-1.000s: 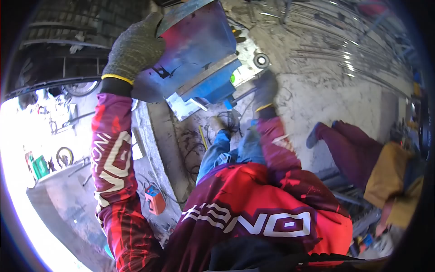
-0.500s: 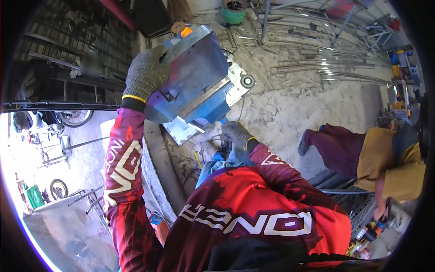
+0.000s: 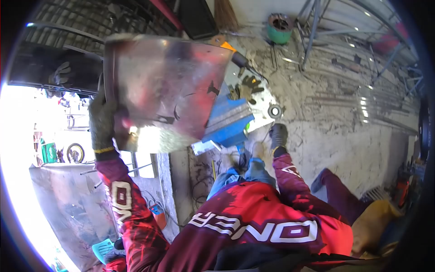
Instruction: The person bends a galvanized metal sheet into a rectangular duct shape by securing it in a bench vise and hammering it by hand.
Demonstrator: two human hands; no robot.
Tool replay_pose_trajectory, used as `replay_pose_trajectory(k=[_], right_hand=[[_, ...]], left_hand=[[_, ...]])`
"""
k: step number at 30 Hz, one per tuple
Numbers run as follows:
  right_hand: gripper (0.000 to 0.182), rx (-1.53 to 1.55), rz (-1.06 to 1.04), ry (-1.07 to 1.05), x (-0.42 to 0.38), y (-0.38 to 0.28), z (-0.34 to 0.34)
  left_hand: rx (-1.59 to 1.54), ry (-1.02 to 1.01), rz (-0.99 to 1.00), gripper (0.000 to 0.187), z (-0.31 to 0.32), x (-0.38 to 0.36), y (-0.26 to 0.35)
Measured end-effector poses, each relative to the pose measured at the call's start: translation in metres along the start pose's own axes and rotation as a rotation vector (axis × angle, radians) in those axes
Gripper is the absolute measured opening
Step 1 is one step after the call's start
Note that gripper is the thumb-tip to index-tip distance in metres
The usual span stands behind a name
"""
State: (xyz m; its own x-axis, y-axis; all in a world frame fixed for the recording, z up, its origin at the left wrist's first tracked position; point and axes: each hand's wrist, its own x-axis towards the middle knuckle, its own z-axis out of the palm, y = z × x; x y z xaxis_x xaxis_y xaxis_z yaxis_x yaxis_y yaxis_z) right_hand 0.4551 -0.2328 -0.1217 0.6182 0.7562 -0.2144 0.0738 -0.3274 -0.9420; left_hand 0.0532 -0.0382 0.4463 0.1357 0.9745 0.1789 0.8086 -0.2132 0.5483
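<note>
My left hand (image 3: pixel 103 115), in a grey knit glove, grips a bent sheet-metal panel (image 3: pixel 167 86) by its left edge. The panel is raised, its shiny face smeared with reflections. Behind the panel's lower right corner is a blue metal piece (image 3: pixel 229 122) with a grey strip across it. A loose glove (image 3: pixel 251 86) rests on a pale metal plate (image 3: pixel 267 106) beside it. My right hand (image 3: pixel 278 136), also gloved, hangs low near a round black-and-grey part (image 3: pixel 274 111) on the plate. Its fingers are foreshortened, and whether they hold anything is hidden.
A co-worker's leg (image 3: pixel 340 192) is close on my right. Long metal bars (image 3: pixel 353 102) lie on the floor beyond. A green bucket (image 3: pixel 278 31) and a broom (image 3: pixel 225 18) stand at the back. A concrete ledge (image 3: pixel 179 186) runs along my left.
My left hand has lifted and turned the panel, bringing it left and uncovering the plate and loose glove. My right hand has moved right, away from my legs. My view has shifted.
</note>
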Motion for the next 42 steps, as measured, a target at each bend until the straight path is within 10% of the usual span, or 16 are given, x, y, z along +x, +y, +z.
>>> replay_pose_trajectory(k=[1,5,9,11,21,23,26,30,31,35,39,42], right_hand=[[0.008,0.5,0.364,0.017,0.017,-0.126,-0.001],[0.017,0.533,0.092,-0.457,0.031,-0.317,0.019],[0.022,0.349,-0.147,-0.929,0.007,-0.433,0.053],[0.024,0.133,-0.376,-1.013,0.003,-0.441,0.072],[0.026,-0.356,-0.952,-1.186,-0.05,-0.466,0.143],[0.026,0.25,-0.008,-1.337,-0.067,-0.485,0.138],[0.029,0.536,0.267,-1.199,-0.076,-0.484,0.153],[0.05,0.62,-0.007,-1.219,-0.141,-0.404,0.154],[0.057,0.63,0.289,-1.301,-0.162,-0.382,0.151],[0.062,0.407,-0.232,-1.341,-0.286,-0.378,0.16],[0.065,0.559,-0.025,-1.433,-0.31,-0.4,0.185],[0.064,0.054,-0.55,-1.184,-0.31,-0.364,0.215]], left_hand=[[0.007,0.081,0.069,0.021,0.006,-0.02,-0.03],[-0.255,0.309,-0.202,0.027,0.09,-0.13,-0.121],[-1.548,0.517,-0.699,0.013,0.145,-0.172,-0.031],[-1.35,0.425,-0.805,0.043,0.17,-0.212,-0.069],[-1.408,0.657,-0.779,0.009,0.206,-0.31,-0.145],[-1.875,0.677,-0.901,0.03,0.194,-0.315,-0.146],[-1.899,0.749,-0.914,0.035,0.17,-0.321,-0.15],[-2.104,0.771,-0.706,0.038,0.167,-0.342,-0.183],[-2.109,0.788,-0.69,0.038,0.159,-0.343,-0.183],[-2.046,0.861,-0.581,0.008,0.144,-0.354,-0.185],[-2.009,0.877,-0.687,0.01,0.136,-0.38,-0.186],[-1.595,0.833,-0.654,0.018,0.133,-0.413,-0.184]])
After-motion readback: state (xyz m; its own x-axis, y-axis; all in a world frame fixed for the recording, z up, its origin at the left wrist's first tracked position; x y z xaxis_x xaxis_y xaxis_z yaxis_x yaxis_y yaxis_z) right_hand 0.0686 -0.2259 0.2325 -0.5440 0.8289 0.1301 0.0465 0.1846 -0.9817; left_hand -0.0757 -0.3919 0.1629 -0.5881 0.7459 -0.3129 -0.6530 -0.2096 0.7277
